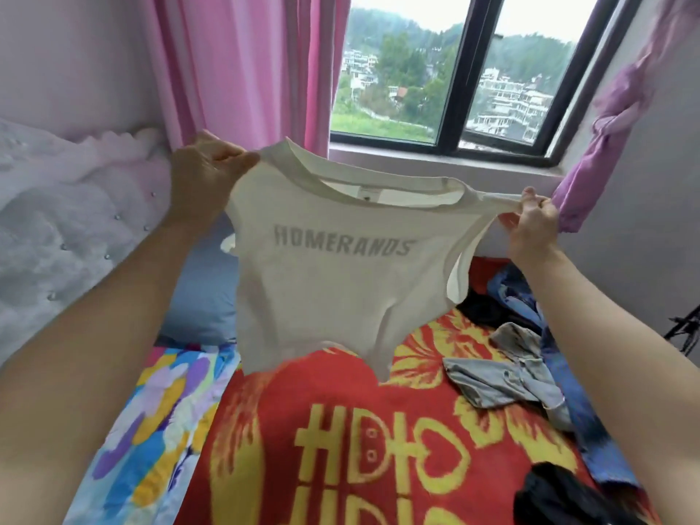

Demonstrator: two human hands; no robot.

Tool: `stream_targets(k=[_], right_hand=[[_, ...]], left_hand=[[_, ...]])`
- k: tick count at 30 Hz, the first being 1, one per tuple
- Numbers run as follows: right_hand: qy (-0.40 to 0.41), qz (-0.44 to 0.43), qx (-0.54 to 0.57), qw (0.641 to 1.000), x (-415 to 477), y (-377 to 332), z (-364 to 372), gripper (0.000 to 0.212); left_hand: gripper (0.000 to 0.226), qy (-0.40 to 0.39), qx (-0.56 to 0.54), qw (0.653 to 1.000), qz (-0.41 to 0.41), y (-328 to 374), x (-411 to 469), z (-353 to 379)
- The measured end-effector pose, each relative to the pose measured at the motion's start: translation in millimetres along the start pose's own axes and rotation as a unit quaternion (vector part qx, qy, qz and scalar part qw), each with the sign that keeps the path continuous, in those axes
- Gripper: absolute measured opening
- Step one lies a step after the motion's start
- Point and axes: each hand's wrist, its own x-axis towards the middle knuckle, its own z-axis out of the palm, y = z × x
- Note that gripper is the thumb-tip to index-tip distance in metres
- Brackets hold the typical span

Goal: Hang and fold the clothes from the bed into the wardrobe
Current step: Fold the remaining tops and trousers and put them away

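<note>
Two bare forearms, the left one (94,354) and the right one (625,354), reach up from the bottom corners of the view and hold a white top (341,289) in the air over the bed (378,377). The left hand (204,172) pinches one shoulder of the top between thumb and curled fingers. The right hand (534,225) pinches the other shoulder strap and pulls it taut, so the neckline stretches almost straight between the two hands. The top hangs front side toward the camera, with grey letters reading HOMERANDS across the chest. Its hem dangles clear of the covers, and one armhole gapes open below the right hand. A red blanket (288,403) with yellow lettering and flowers covers the middle of the bed, with a bright floral sheet (159,411) showing to its left. To the right on the blanket, a crumpled grey garment (500,373) lies against a blue denim piece (583,411). A black garment (557,498) sits at the bottom edge, and another dark bundle (485,308) lies farther back. A blue-grey pillow (200,297) rests at the head of the bed beside a white tufted headboard (57,221). Behind the top, a pink curtain (246,70) hangs left of a dark-framed window (458,108), and a purple curtain (606,138) is tied back on the right.
</note>
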Motion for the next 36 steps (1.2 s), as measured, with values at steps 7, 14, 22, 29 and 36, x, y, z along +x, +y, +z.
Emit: stream_targets(k=[7, 14, 22, 29, 36], right_hand=[[-0.001, 0.003, -0.039, 0.999, -6.9, 1.9, -37.2, 0.021], [-0.001, -0.032, -0.056, 0.998, -5.7, -32.5, -45.6, 0.024], [-0.017, -0.024, -0.122, 0.992, 8.9, -20.5, -38.3, 0.021], [-0.021, 0.016, -0.13, 0.991, 48.0, 39.6, -1.7, 0.023], [-0.039, -0.006, -0.09, 0.995, 75.6, 32.7, 31.2, 0.021]], left_hand=[[0.029, -0.028, 0.071, 0.992, 0.099, 8.0, -34.2, -3.9], [0.04, -0.003, 0.099, 0.988, 0.117, 41.3, -24.0, -7.2], [0.032, 0.003, 0.138, 0.982, 0.131, 27.8, -9.5, 8.7], [0.025, -0.032, 0.205, 0.974, 0.091, -23.2, 12.0, 38.7], [0.033, -0.004, 0.191, 0.976, 0.107, -38.2, 41.3, 42.5]])
